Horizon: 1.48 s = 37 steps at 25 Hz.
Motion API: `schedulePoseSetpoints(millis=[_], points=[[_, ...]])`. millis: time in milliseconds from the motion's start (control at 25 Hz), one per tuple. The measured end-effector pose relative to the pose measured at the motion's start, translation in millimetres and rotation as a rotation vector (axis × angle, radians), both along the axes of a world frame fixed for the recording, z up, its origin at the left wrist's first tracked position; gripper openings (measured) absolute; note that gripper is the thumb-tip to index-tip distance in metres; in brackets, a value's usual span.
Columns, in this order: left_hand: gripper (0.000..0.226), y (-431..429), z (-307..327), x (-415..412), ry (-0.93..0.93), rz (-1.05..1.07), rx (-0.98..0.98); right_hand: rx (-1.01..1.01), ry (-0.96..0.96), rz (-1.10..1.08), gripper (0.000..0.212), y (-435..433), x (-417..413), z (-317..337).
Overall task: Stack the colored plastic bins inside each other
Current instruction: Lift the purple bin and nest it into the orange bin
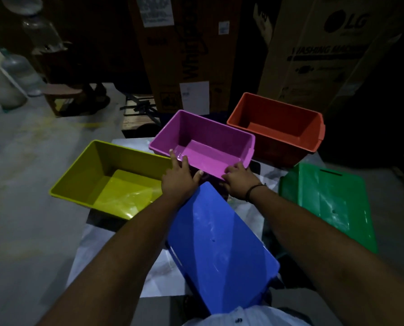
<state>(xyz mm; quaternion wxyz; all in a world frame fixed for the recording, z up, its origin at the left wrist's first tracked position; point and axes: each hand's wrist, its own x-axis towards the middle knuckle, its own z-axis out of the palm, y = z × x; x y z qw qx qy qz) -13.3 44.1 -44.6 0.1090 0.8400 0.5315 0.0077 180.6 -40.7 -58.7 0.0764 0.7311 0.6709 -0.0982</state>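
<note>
A purple bin [203, 128] sits open side up in the middle, tilted a little toward me. My left hand [178, 177] grips its near rim at the left corner, fingers over the edge. My right hand [238, 178] grips the same rim at the right corner. A yellow bin [83, 175] stands open side up to the left. An orange bin [278, 121] stands open side up at the back right. A blue bin [219, 243] lies upside down under my forearms. A green bin [330, 203] lies upside down at the right.
The bins rest on a low surface covered with shiny plastic sheet [116, 260]. Large cardboard appliance boxes [325, 55] stand close behind. Water jugs [6, 83] and a grey concrete floor [31, 149] lie to the left.
</note>
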Motion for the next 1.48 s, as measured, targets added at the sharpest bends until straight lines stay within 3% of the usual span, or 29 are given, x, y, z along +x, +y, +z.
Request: schedulePoseSetpoints(millis=[200,360,600,800,960,1080,1200,1360,1480], points=[[0.081,-3,-1,0,0.041,0.039,-0.019,-0.051,0.015,0.103,0.042,36,-10,6],[0.083,0,3,14,0.144,0.090,0.151,-0.015,0.090,0.219,0.047,39,8,12],[0.078,-6,25,85,0.115,-0.084,0.199,0.260,0.147,0.261,0.053,8,64,11],[0.072,-20,27,144,0.044,-0.143,0.193,0.501,0.102,0.015,0.046,-9,129,14],[0.072,-15,28,166,0.082,-0.203,0.189,0.267,-0.008,-0.395,0.058,-15,189,20],[0.072,-6,30,179,0.106,-0.183,0.175,0.037,-0.009,-0.698,0.044,-15,217,16],[0.073,1,32,192,0.122,-0.153,0.176,0.027,0.028,-0.764,0.043,-17,239,9],[0.068,6,32,213,0.122,-0.160,0.140,0.204,-0.066,-0.773,0.032,-33,283,11],[0.057,11,31,233,0.080,-0.214,0.130,0.286,0.030,-0.893,0.031,-38,312,12]])
